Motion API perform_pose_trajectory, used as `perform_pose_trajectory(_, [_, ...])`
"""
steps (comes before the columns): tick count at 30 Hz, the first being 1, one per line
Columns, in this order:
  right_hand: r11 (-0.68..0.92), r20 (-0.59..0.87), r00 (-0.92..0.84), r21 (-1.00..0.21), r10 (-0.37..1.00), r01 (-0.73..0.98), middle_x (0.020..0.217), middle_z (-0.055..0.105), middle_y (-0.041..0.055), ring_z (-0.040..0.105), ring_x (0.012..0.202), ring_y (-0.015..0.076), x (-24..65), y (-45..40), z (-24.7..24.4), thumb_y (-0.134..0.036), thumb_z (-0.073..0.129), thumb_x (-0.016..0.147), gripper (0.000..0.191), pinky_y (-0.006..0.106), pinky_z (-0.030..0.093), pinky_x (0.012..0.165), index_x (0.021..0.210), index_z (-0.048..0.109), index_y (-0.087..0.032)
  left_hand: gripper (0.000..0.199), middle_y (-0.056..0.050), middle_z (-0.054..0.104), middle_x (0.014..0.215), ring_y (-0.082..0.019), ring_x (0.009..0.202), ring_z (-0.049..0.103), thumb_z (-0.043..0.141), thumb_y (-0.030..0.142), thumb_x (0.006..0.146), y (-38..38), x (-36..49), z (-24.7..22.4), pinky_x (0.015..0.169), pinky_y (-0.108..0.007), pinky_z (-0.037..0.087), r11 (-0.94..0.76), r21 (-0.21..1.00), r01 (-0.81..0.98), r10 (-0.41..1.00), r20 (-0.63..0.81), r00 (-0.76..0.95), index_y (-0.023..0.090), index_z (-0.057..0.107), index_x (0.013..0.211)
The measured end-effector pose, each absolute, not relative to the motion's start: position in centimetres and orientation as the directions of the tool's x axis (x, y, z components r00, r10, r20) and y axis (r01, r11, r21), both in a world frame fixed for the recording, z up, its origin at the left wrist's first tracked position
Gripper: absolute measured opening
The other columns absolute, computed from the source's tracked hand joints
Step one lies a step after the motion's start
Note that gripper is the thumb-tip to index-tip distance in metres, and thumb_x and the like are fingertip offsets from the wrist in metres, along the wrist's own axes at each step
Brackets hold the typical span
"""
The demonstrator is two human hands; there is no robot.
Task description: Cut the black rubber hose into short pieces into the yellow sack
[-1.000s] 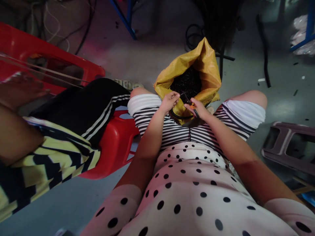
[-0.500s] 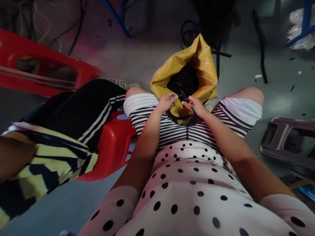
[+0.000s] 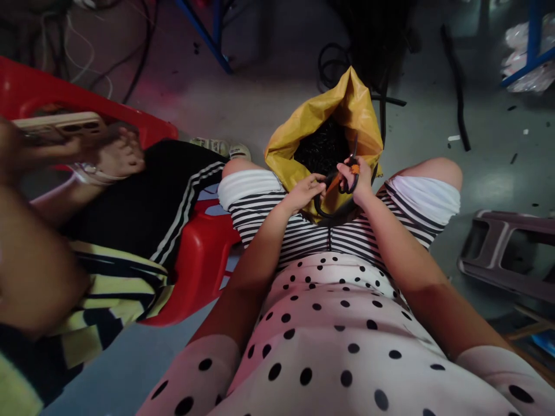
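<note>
Head: right hand (image 3: 359, 180) closed on one pair of scissors (image 3: 355, 169) — left hand (image 3: 304, 193) curled, hold unclear — one sack (image 3: 368, 124).

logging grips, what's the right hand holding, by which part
The right hand holds the scissors by their handles, blades pointing away from the body.

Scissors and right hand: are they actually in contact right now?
Touching. The head view shows it: the scissors sit in the right hand, with fingers at the handles and blades pointing away from the body.
</note>
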State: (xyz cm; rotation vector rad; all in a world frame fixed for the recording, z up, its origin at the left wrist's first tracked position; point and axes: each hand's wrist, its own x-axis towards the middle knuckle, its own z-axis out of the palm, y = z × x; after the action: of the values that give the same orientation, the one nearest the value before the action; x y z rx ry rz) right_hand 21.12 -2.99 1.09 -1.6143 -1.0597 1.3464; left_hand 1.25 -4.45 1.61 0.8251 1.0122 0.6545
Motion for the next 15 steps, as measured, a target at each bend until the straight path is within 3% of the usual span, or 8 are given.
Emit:
perform_pose_trajectory(3, [-0.411,-0.405,0.075,-0.903,0.911,0.122,0.067,0.053,-0.0052,0.05,0.051,0.0141,21.2,-3.5,1.5,-0.08,0.075,0.086,0.065,0.031,0.04,0.05,0.111,0.048,-0.027,0.027,0.009,0.056,0.065,-0.007,0.055,0.05,0.078,0.034,0.1,-3.3,0.5,1.7,0.057,-0.017,0.04,0.484,0.838,-0.252,0.875,-0.467,0.126,0.02,0.059,0.111])
perform_pose_trajectory(5, [-0.426,-0.443,-0.024,-0.875,0.896,0.23,0.071,0.054,-0.0047,0.05,0.056,0.0139,20.9,-4.1,1.7,-0.085,0.078,0.08,0.07,0.031,0.038,0.053,0.107,0.051,-0.026,0.022,0.01,0.048,0.062,-0.006,0.051,0.043,0.074,0.034,0.103,-2.6,-0.1,1.8,0.051,-0.017,0.032,0.467,0.83,-0.304,0.876,-0.482,0.029,0.021,0.057,0.107])
perform_pose_trajectory(9, [-0.29,-0.404,-0.179,-0.844,0.897,0.45,0.075,0.054,-0.0044,0.049,0.069,0.0151,20.2,-5.3,1.9,-0.084,0.083,0.075,0.07,0.031,0.039,0.065,0.098,0.053,-0.025,0.027,0.01,0.044,0.061,-0.005,0.05,0.038,0.077,0.037,0.101,-2.2,-0.4,2.3,0.049,-0.016,0.028,0.472,0.836,-0.278,0.875,-0.483,0.033,0.02,0.056,0.098])
perform_pose_trajectory(15, [-0.245,-0.398,-0.224,-0.83,0.89,0.502,0.077,0.056,-0.0035,0.05,0.073,0.0174,20.2,-5.4,2.2,-0.083,0.081,0.078,0.066,0.033,0.04,0.07,0.094,0.05,-0.026,0.024,0.008,0.045,0.061,-0.005,0.052,0.038,0.078,0.035,0.1,-2.7,0.1,2.6,0.05,-0.017,0.028,0.491,0.844,-0.217,0.87,-0.487,0.076,0.018,0.061,0.096])
